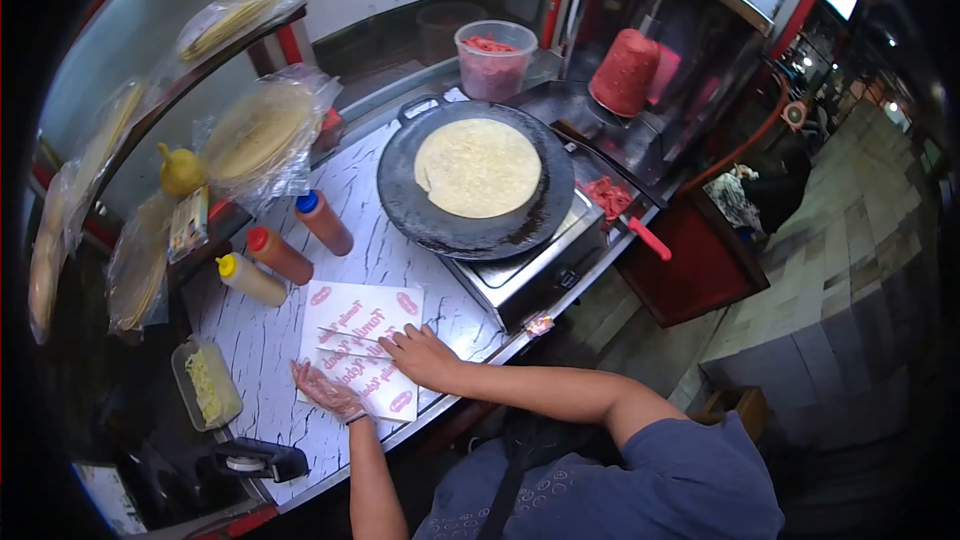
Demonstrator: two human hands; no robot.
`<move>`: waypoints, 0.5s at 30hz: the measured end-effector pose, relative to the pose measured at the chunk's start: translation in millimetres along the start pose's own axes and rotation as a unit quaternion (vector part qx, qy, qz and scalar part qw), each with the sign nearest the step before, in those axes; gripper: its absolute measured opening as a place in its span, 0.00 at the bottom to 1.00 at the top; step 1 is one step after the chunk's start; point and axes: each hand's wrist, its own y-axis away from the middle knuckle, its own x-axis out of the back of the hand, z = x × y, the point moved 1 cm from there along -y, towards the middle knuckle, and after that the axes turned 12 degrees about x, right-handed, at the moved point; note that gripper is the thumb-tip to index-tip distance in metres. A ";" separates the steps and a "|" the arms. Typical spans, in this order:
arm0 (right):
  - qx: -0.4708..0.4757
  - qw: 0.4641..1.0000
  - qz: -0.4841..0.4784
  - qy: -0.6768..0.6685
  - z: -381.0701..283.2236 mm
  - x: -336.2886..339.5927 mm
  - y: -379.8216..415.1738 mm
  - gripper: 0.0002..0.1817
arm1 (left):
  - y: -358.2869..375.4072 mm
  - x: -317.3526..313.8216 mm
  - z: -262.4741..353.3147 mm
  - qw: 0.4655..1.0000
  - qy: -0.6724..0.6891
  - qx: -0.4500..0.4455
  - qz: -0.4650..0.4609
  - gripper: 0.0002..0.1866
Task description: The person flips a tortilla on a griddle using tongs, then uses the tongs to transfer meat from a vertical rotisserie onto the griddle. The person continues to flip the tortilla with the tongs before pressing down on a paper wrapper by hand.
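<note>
White wrapping paper (340, 315) with pink print lies on the marbled counter, with creases across its middle. On its lower left edge rests my left hand (330, 392), in a clear plastic glove, its fingers spread. My bare right hand (422, 356) touches the paper's right side, fingers apart and laid on the sheet. Three sauce bottles stand beyond the paper: one with a yellow cap (252, 281), one with a red cap (281, 256) and one with a blue cap (325, 224). A flatbread (478, 168) lies on the round black griddle (400, 202).
Tape dispenser (262, 460) and tub of shredded food (207, 385) sit at the left. Bagged flatbreads (262, 130) lie behind. A meat cone (625, 72), a tub of red pieces (495, 60) and a red-handled knife (650, 238) are beyond and right of the griddle.
</note>
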 end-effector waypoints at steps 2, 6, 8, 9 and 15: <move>0.038 0.998 0.024 0.041 1.3 2.2 -1.7 0.28 | 0.2 -1.0 -4.2 0.999 0.023 -0.032 -0.022 0.26; 0.114 0.984 0.119 -0.061 -11.7 69.3 20.0 0.32 | -7.6 2.3 -16.0 0.997 0.053 -0.039 -0.038 0.20; 0.118 0.978 0.155 -0.071 3.1 114.5 45.3 0.25 | -7.0 0.8 -10.6 0.999 0.043 -0.026 -0.010 0.21; 0.100 0.967 0.234 -0.030 17.2 143.9 60.6 0.21 | -10.3 1.6 -12.1 0.999 0.041 0.015 -0.014 0.21; -0.264 0.881 0.258 0.295 196.1 288.9 183.2 0.22 | -21.5 8.1 -23.7 0.999 -0.001 -0.035 -0.008 0.20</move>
